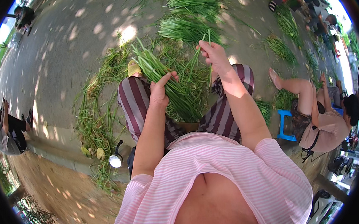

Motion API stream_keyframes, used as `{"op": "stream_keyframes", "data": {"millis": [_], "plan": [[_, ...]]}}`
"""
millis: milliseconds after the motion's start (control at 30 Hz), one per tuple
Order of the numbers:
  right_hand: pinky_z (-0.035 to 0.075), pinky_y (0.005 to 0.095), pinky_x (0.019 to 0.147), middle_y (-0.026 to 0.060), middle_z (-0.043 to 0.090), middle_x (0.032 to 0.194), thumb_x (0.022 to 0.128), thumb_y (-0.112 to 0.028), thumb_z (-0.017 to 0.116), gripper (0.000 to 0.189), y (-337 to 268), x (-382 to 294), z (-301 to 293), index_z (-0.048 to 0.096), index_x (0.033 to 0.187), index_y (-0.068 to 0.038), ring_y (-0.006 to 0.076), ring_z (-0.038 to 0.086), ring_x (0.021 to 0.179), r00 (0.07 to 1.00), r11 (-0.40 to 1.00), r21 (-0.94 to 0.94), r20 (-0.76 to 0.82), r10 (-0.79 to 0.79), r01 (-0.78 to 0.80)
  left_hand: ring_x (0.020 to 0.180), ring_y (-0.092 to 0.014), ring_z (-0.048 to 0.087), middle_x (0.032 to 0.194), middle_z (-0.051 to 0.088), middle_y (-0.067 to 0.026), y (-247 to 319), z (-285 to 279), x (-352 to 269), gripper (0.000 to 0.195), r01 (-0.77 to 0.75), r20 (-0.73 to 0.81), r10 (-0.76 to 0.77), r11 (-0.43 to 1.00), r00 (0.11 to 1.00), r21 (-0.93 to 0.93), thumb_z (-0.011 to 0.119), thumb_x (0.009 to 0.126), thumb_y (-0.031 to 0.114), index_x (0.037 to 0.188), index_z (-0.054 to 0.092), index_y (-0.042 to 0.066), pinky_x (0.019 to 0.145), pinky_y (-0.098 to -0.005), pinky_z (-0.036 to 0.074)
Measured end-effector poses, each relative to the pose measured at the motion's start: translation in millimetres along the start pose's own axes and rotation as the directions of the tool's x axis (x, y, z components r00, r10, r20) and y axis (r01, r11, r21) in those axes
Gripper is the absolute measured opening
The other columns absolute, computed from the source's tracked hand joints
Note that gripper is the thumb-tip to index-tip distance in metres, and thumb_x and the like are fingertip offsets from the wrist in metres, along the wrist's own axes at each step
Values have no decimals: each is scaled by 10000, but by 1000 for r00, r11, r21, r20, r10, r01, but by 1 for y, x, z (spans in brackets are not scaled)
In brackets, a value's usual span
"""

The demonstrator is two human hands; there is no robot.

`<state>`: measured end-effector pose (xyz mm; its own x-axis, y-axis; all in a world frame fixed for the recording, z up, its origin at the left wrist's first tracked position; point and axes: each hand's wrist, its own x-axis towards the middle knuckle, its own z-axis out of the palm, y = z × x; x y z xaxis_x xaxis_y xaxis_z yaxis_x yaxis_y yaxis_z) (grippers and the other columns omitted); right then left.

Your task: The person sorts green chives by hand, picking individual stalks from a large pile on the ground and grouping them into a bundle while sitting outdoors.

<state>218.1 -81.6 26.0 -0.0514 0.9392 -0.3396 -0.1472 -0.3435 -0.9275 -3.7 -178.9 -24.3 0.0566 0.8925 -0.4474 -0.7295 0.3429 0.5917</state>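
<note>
A thick bundle of long green stalks, like garlic scapes or chives, slants between my knees with my left hand closed around it. My right hand, held higher and over toward the right knee, pinches a few single stalks between thumb and fingers; their ends stick out above and below it. Below both hands, a tangle of loose trimmings covers the ground. Just beyond my right hand lies a neat pile of green stalks, with another green pile behind it.
More trimmings curve along my left side, near a round lamp-like object with a black handle. At right a person sits by a blue plastic stool. Further green heaps lie beyond. Another person sits at far left.
</note>
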Motion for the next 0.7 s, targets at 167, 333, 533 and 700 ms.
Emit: {"op": "stream_keyframes", "data": {"millis": [167,333,533,700], "plan": [[267,163,404,-36,567,722,923,-273,676,232,-18,11,-18,651,919,-43,3,407,540,980,978,192,-195,-39,77,888,-247,675,985,689,-124,6,-6,0,231,-16,-23,16,1000,1000,11,649,888,87,1090,602,-15,790,-392,572],[304,168,423,-20,617,771,943,-280,648,221,-27,12,-28,642,935,-60,-1,457,590,976,986,109,-191,-101,123,922,-233,677,1044,689,-144,14,-4,-7,225,-32,37,32,999,999,12,667,882,102,1058,593,-17,763,-397,578],[339,171,456,38,657,868,996,-307,550,317,-27,0,-9,570,1109,-12,26,473,618,970,993,-27,-214,-115,111,907,-275,668,1070,668,-165,21,8,-18,282,38,105,-24,991,994,-131,646,895,96,1139,545,-4,787,-410,575],[371,183,489,45,670,910,1015,-331,509,341,-17,3,-12,573,1133,-18,33,486,637,974,986,-110,-175,-145,126,882,-268,673,1034,667,-159,17,-2,-14,292,42,202,-10,987,979,-155,674,886,99,1138,553,12,789,-410,580]]}}
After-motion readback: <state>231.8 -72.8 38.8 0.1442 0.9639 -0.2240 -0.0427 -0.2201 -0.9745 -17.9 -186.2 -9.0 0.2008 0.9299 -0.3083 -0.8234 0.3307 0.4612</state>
